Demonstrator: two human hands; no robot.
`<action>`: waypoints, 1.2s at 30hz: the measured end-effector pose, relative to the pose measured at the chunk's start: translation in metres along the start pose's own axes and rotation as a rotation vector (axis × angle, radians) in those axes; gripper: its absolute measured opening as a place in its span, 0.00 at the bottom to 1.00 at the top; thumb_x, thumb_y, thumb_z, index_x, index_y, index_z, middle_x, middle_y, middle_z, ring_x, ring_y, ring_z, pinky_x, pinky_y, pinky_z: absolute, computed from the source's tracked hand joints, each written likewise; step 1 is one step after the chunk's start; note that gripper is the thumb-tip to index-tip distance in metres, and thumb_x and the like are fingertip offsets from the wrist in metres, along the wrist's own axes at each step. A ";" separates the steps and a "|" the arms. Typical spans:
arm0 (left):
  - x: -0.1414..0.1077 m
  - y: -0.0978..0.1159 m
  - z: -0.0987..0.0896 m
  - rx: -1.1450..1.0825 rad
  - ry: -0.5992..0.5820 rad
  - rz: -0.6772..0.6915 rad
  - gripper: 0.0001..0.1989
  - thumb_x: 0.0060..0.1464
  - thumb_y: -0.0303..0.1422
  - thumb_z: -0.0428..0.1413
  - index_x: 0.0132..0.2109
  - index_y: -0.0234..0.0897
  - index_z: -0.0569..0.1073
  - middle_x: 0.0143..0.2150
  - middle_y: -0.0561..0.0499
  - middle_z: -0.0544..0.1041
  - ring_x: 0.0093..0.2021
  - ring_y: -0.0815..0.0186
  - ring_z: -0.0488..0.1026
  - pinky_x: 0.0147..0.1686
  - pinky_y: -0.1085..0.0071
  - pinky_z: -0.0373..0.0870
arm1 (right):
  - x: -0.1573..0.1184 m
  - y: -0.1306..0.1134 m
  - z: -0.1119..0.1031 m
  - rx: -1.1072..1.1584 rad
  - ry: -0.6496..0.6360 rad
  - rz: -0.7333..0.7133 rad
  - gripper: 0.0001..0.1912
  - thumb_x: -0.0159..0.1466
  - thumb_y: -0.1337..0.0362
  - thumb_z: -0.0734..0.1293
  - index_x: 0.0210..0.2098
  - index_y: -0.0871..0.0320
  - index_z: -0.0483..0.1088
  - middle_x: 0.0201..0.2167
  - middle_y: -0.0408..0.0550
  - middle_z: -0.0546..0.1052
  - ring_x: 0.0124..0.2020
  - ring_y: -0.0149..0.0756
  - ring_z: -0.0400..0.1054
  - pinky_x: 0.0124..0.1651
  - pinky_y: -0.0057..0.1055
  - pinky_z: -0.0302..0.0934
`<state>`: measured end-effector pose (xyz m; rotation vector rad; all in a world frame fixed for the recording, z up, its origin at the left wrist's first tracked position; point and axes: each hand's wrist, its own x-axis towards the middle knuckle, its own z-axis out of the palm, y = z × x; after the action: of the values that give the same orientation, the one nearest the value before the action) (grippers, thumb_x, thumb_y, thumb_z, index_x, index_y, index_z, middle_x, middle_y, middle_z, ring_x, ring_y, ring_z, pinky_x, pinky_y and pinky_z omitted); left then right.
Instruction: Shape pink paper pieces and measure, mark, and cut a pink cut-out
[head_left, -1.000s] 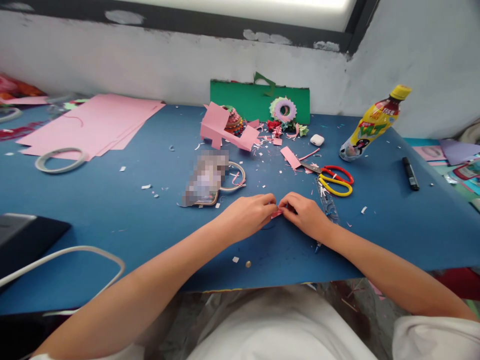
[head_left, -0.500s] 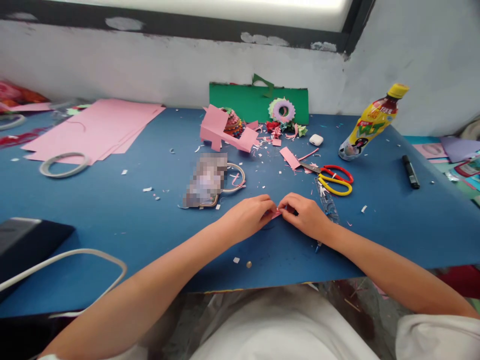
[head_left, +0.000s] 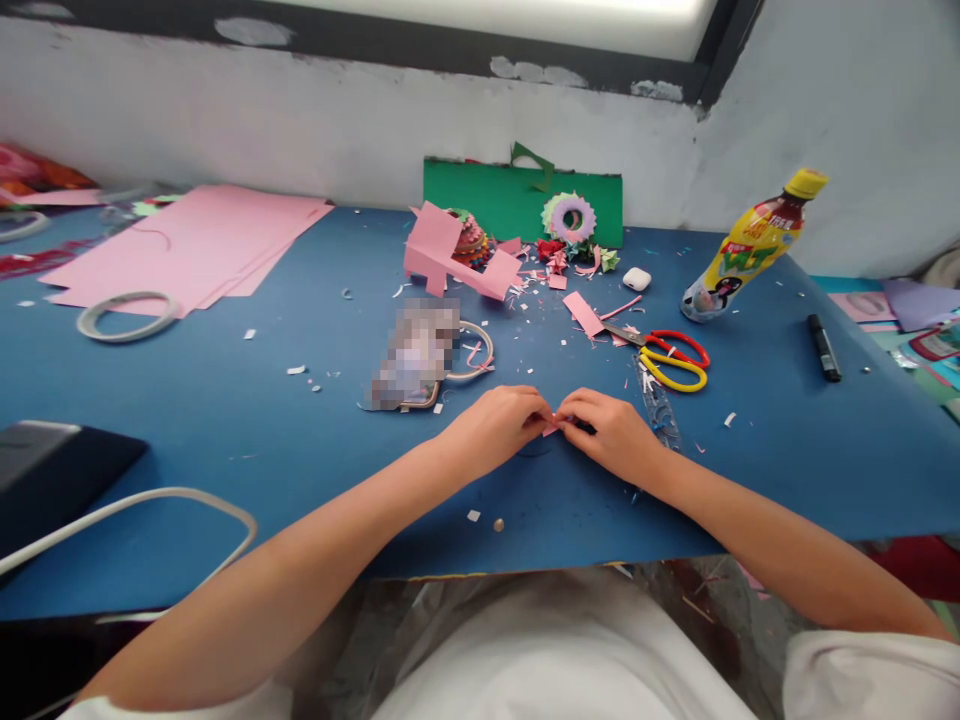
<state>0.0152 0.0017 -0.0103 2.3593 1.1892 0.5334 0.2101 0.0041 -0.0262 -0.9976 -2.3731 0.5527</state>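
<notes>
Pinching a small pink paper piece [head_left: 550, 431] with both hands [head_left: 493, 428] [head_left: 609, 430].
Held close together toward the counter's [head_left: 559, 530] front edge, nearer it than the scissors [head_left: 646, 347].

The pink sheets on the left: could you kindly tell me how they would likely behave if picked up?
The pink sheets would probably droop, being broad and thin. They may slide apart, since their edges lie unevenly fanned. The pale ring overlapping their near edge would likely shift too.

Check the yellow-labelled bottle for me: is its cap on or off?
On: the yellow cap sits over the neck of the bottle, covering its mouth. Whether it is screwed tight, I cannot tell.
</notes>
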 end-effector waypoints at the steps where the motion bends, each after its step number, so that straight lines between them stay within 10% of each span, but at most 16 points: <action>1: 0.000 0.000 0.000 0.004 0.003 0.002 0.07 0.53 0.26 0.53 0.35 0.36 0.76 0.33 0.51 0.76 0.32 0.69 0.72 0.34 0.75 0.66 | 0.000 0.000 0.000 0.004 -0.001 0.005 0.07 0.62 0.68 0.62 0.36 0.56 0.72 0.37 0.46 0.74 0.36 0.31 0.68 0.41 0.28 0.61; 15: 0.002 0.008 -0.006 0.041 -0.014 -0.081 0.06 0.51 0.27 0.56 0.33 0.35 0.78 0.29 0.51 0.77 0.28 0.69 0.71 0.30 0.76 0.64 | 0.005 -0.002 -0.001 0.226 -0.051 0.164 0.06 0.59 0.68 0.64 0.33 0.57 0.73 0.34 0.45 0.74 0.34 0.30 0.67 0.37 0.27 0.61; 36: 0.000 0.007 -0.005 0.077 -0.012 -0.010 0.10 0.55 0.29 0.52 0.35 0.37 0.79 0.31 0.51 0.77 0.29 0.69 0.72 0.32 0.76 0.64 | -0.012 -0.018 -0.022 0.130 -0.303 0.156 0.26 0.60 0.58 0.66 0.57 0.54 0.63 0.59 0.54 0.64 0.59 0.46 0.57 0.59 0.47 0.53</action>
<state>0.0167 -0.0009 -0.0025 2.4157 1.2356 0.4773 0.2208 -0.0126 -0.0022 -1.1124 -2.4898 0.9652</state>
